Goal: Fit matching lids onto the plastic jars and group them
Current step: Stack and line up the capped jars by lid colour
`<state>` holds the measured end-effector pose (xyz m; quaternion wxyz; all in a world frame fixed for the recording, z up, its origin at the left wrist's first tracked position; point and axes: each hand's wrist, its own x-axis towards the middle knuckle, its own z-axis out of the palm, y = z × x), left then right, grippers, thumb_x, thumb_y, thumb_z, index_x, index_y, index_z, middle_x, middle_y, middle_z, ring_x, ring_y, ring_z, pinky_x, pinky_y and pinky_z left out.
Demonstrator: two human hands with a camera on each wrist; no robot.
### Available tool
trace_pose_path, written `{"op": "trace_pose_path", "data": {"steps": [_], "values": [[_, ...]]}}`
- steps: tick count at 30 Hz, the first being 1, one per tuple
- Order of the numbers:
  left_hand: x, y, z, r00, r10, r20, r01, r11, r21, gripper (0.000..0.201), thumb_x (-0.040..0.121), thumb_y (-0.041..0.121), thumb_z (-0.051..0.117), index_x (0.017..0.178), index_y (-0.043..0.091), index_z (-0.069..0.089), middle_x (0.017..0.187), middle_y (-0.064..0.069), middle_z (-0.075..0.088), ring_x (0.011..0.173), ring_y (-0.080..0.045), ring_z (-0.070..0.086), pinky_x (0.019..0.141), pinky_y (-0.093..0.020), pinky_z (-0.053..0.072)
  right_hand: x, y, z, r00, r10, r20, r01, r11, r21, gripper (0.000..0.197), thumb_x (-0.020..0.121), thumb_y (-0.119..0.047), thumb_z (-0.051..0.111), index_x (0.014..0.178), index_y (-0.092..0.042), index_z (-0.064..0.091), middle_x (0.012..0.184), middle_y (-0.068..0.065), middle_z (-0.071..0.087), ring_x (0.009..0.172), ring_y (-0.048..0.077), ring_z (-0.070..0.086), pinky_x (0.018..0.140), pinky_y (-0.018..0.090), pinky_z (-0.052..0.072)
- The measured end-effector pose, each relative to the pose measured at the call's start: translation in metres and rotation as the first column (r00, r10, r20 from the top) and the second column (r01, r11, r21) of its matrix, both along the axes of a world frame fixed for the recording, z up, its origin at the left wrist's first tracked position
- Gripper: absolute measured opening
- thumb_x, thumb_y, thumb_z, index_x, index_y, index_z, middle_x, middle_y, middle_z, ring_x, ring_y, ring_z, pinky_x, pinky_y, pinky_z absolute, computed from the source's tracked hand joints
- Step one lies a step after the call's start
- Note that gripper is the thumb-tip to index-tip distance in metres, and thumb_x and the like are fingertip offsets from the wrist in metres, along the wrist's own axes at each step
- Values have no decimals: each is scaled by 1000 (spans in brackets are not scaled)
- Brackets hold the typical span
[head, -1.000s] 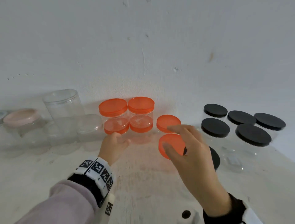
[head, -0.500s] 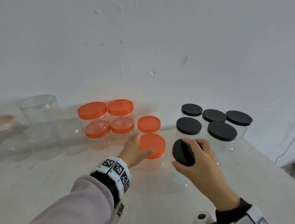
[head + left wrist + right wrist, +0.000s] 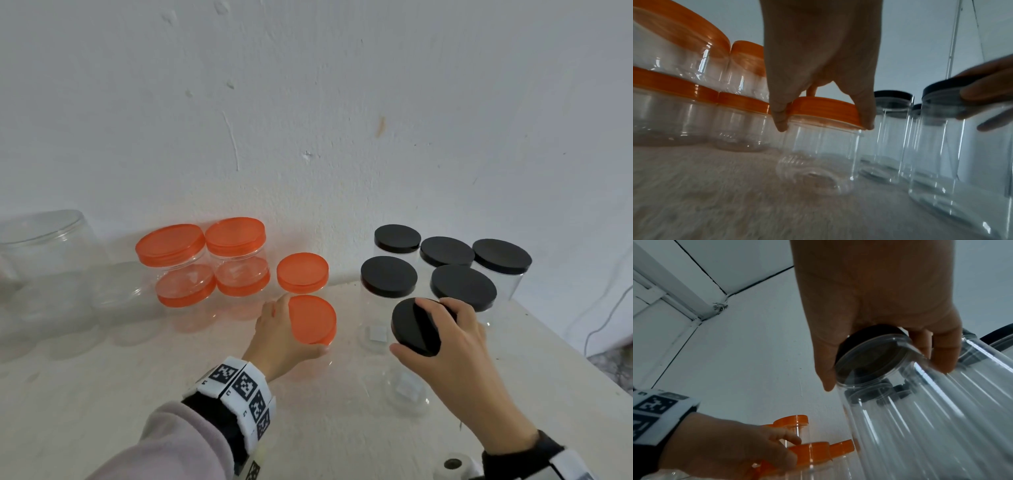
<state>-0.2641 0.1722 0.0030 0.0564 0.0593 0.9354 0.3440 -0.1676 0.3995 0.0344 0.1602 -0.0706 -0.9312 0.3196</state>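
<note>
A clear jar (image 3: 818,154) with an orange lid (image 3: 315,315) stands on the table's middle. My left hand (image 3: 303,325) grips that lid's rim from above; in the left wrist view the fingertips (image 3: 780,125) sit at the lid's edge. To the right, my right hand (image 3: 421,325) grips the black lid (image 3: 411,318) of a tall clear jar (image 3: 920,418), which leans toward me. The black lid sits on the jar's mouth (image 3: 869,353). The right wrist view also shows the left hand (image 3: 731,447) on its orange lid (image 3: 809,452).
Orange-lidded jars (image 3: 171,246) are stacked two high against the wall, with one more orange-lidded jar (image 3: 303,272) beside them. Several black-lidded jars (image 3: 388,275) cluster at the back right. Clear jars (image 3: 44,246) stand far left. The table edge (image 3: 555,346) runs close on the right.
My right hand left the orange lid and took hold of the black-lidded jar to the right. My left hand moved onto the orange lid. The head view shifted to the right.
</note>
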Motion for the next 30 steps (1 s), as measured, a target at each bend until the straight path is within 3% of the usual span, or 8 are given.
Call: {"op": "trace_pose_path", "data": {"steps": [3,6,12,18,30], "values": [[-7,-5,16,999,10,-47,-7,997,73,119,56,57,83,148,23,17,147,-2,27,135,-21,30,109,-43,35,-2,2,-2,1000,7,-13,-7,1000,13,68,75,-38,77,135,-28,46,138,-3,31,113,16,32,94,32,40],[-20,-11,43,989,32,-144,-8,987,160,115,54,59,83,145,26,20,145,0,30,127,-14,36,101,-34,37,-1,2,-5,1000,19,-25,-18,1000,13,69,75,-38,77,135,-28,46,140,-4,30,117,18,33,95,31,39],[-55,-4,82,940,123,-318,-45,969,242,114,55,57,81,146,28,19,148,-4,26,133,-19,31,99,-31,30,0,6,-9,999,52,-9,-51,998,25,72,76,-42,75,138,-29,42,144,-5,26,125,20,33,99,30,39],[-88,17,81,944,139,-299,-95,983,157,107,66,43,83,147,24,16,146,-10,26,135,-24,29,106,-37,31,0,8,-11,997,67,-24,-66,997,38,71,75,-46,73,137,-32,42,142,-9,25,118,16,33,90,22,36],[-106,37,61,924,272,-268,-248,961,122,104,73,46,77,149,15,13,149,-14,19,139,-31,20,112,-43,26,-1,7,-12,998,55,-19,-54,998,38,71,73,-43,77,136,-34,44,142,-9,26,120,15,32,86,23,34]]}}
